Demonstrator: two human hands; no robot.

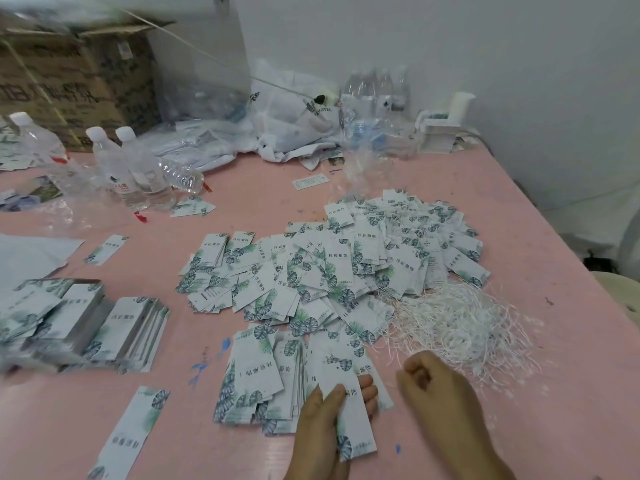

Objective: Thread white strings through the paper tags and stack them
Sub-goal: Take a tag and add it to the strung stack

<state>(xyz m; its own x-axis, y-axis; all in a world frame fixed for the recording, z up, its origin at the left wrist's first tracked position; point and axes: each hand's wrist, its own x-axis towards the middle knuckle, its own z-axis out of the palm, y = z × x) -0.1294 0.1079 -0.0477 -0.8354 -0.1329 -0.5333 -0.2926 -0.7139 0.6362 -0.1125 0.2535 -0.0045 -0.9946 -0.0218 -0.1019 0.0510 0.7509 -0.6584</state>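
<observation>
My left hand (322, 420) holds one paper tag (353, 420) on the pink bench (540, 209). My right hand (436, 386) is curled up, pinching something too thin to see. White strings (457, 320) lie just beside it (a big tangle). Loose tags (332, 268) pile behind, water bottles (131, 168) far left.

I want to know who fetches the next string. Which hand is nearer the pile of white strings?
Right. The right hand sits at the near edge of the pile of white strings, fingers curled. The left hand is farther left, holding a paper tag.
</observation>
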